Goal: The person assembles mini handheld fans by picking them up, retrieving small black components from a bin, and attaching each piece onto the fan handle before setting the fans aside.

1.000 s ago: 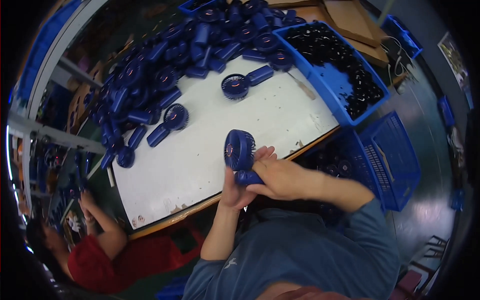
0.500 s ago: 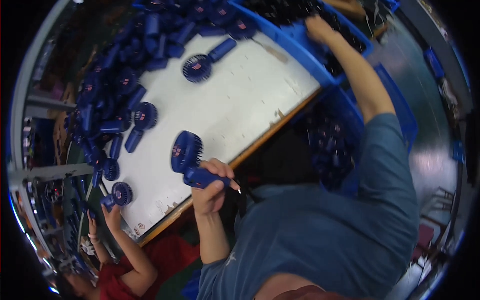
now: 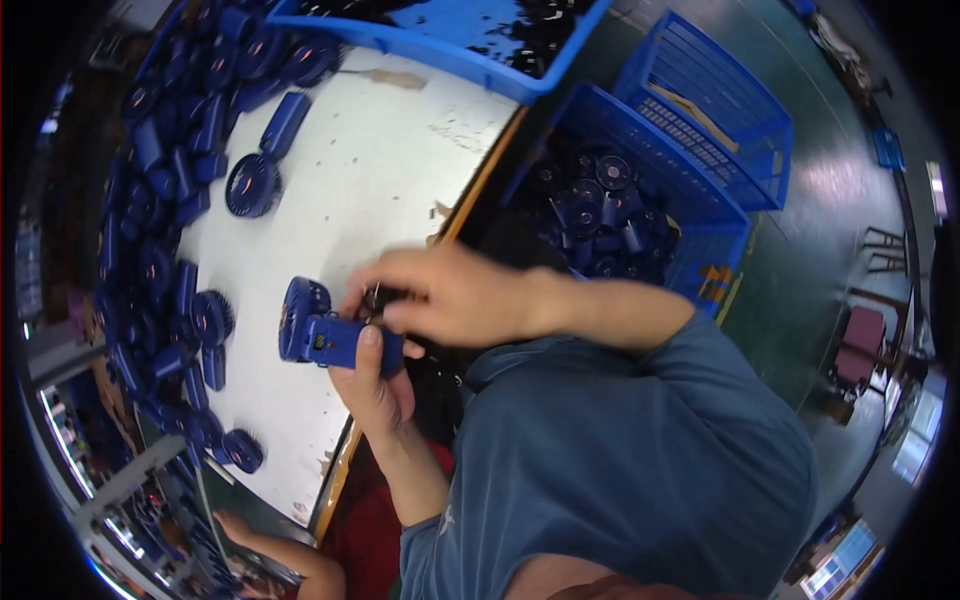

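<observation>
A dark blue handheld fan [image 3: 335, 340] is held in my left hand [image 3: 378, 395], with fingers closed round its handle and the thumb on top. The fan head is folded at an angle to the handle. My right hand [image 3: 470, 295], smeared by motion, is over the handle's end. Between its thumb and fingers shows a small black part [image 3: 376, 297]; its exact kind cannot be made out. Both hands are above the front edge of the white table [image 3: 330, 200]. On the table lies another blue fan [image 3: 253, 185].
Many blue fans [image 3: 150, 270] are heaped along the table's far left side. A blue tray [image 3: 440, 60] of black pieces sits at the back. Right of the table, a blue crate [image 3: 690, 210] holds more fans beside a blue basket [image 3: 710, 100]. Another person's arm [image 3: 290, 560] reaches in lower left.
My right hand has come back from the tray of black pieces to the fan. The fan has turned in my left hand. The other person's hand no longer holds a fan.
</observation>
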`<state>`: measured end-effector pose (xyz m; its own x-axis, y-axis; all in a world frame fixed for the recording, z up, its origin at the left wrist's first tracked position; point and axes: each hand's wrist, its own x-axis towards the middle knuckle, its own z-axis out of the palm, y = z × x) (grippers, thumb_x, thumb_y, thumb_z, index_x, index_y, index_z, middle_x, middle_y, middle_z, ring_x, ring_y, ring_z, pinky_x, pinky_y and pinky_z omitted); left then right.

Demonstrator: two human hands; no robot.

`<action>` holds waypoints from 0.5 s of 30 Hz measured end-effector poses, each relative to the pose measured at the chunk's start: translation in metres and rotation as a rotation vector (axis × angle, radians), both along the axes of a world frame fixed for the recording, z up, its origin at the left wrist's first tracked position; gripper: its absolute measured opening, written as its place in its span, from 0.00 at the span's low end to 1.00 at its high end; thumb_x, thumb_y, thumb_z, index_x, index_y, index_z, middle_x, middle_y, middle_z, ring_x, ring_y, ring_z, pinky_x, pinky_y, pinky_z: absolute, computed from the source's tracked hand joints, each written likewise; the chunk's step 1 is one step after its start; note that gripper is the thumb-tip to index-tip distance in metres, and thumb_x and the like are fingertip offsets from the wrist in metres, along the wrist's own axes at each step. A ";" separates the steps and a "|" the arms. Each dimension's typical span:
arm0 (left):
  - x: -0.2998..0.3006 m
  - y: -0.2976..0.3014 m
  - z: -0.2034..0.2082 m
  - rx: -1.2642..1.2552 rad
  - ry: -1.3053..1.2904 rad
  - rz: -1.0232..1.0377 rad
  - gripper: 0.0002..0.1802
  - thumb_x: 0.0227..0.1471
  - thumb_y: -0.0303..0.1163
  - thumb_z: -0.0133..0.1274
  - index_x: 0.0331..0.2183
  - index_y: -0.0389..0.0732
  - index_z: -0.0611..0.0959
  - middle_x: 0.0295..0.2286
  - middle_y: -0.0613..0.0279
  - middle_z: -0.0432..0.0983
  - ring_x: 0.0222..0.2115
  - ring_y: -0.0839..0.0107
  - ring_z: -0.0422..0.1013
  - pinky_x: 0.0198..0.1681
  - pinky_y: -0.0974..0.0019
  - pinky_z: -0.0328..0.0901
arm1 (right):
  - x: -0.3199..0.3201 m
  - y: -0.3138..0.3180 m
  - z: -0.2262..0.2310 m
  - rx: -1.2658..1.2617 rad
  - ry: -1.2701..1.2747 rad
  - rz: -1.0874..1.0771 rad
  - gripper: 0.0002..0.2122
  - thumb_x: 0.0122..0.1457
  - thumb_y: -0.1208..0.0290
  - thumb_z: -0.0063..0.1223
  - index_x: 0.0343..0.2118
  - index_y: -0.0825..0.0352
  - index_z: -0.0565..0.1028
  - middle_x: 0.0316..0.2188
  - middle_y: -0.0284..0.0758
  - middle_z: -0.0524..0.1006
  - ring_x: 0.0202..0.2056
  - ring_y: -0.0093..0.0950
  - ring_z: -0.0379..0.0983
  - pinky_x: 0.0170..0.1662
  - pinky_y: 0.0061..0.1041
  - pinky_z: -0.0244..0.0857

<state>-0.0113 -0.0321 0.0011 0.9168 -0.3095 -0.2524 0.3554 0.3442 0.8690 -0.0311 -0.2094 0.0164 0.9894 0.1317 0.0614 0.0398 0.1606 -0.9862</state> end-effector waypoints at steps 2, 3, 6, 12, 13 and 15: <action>0.001 0.002 -0.006 0.048 0.000 -0.020 0.22 0.53 0.26 0.57 0.48 0.30 0.71 0.37 0.52 0.74 0.28 0.70 0.73 0.21 0.72 0.71 | -0.018 0.018 -0.020 -0.351 -0.311 -0.247 0.18 0.56 0.81 0.52 0.51 0.67 0.73 0.36 0.40 0.74 0.38 0.36 0.75 0.41 0.29 0.72; -0.001 -0.001 -0.002 0.020 0.005 -0.039 0.19 0.53 0.26 0.57 0.45 0.31 0.72 0.34 0.55 0.73 0.29 0.71 0.72 0.19 0.76 0.67 | -0.022 0.014 -0.022 -0.354 -0.308 -0.266 0.18 0.56 0.81 0.52 0.51 0.67 0.73 0.36 0.40 0.74 0.38 0.36 0.75 0.41 0.29 0.72; -0.015 0.007 0.006 -0.004 0.090 -0.077 0.19 0.53 0.26 0.57 0.46 0.32 0.72 0.34 0.55 0.73 0.30 0.71 0.72 0.18 0.78 0.67 | -0.027 0.006 -0.024 -0.510 -0.613 -0.256 0.16 0.56 0.78 0.53 0.49 0.69 0.74 0.36 0.39 0.74 0.37 0.36 0.75 0.40 0.30 0.72; -0.028 0.004 0.014 0.002 0.243 -0.336 0.26 0.47 0.42 0.66 0.41 0.35 0.75 0.27 0.55 0.75 0.13 0.74 0.69 0.12 0.78 0.62 | -0.013 -0.025 0.002 -0.557 -0.710 -0.126 0.11 0.54 0.72 0.60 0.39 0.69 0.78 0.34 0.40 0.77 0.35 0.37 0.77 0.37 0.30 0.73; -0.030 0.000 0.012 -0.043 0.232 -0.416 0.27 0.47 0.43 0.66 0.40 0.34 0.75 0.27 0.54 0.75 0.14 0.73 0.69 0.13 0.78 0.62 | -0.008 -0.022 0.004 -0.576 -0.716 -0.127 0.11 0.53 0.72 0.61 0.39 0.69 0.78 0.35 0.40 0.77 0.36 0.37 0.77 0.37 0.31 0.73; -0.037 -0.004 0.010 -0.113 0.170 -0.480 0.31 0.49 0.50 0.64 0.42 0.33 0.75 0.28 0.54 0.75 0.19 0.73 0.72 0.13 0.77 0.62 | 0.001 -0.015 0.008 -0.643 -0.742 -0.085 0.11 0.53 0.73 0.61 0.39 0.70 0.78 0.34 0.39 0.77 0.35 0.36 0.77 0.37 0.31 0.73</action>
<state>-0.0482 -0.0359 0.0108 0.6141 -0.7186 -0.3264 0.6291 0.1959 0.7522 -0.0296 -0.2245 0.0247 0.7368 0.2879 0.6118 0.6703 -0.4300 -0.6048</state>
